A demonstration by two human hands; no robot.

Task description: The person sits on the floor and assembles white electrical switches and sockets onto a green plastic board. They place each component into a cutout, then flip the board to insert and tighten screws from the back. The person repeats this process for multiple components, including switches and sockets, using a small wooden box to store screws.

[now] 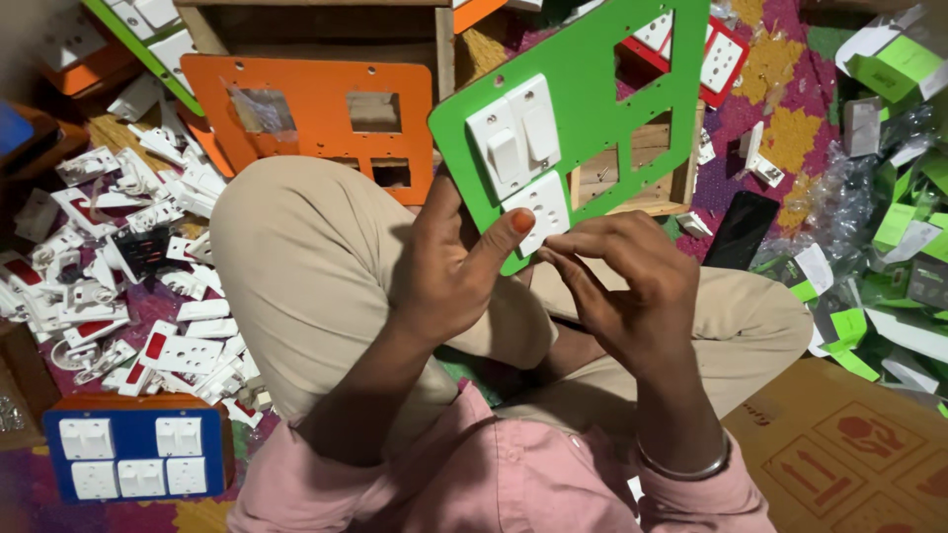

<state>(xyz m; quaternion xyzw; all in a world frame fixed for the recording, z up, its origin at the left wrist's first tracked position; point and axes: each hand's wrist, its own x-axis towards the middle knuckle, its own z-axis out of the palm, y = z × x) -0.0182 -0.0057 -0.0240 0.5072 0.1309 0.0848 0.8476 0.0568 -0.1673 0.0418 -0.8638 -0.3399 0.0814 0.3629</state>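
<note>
The green cut-out panel (592, 89), judged light, stiff and thin, was held above the lap, pinched at its lower corner by the left hand (449, 266), while the white socket (538, 209) was fingered by the right hand (622, 286).

Flat brown cardboard carton (849, 454), bottom right on floor, w/ red printed handling symbols. Heap of small green-and-white cardboard boxes (894, 227) along right edge, mixed w/ clear plastic wrap (839, 197). One green-and-white box (889, 54) top right corner. Black flat phone-like slab (741, 229), screen dark, just left of heap.
</note>
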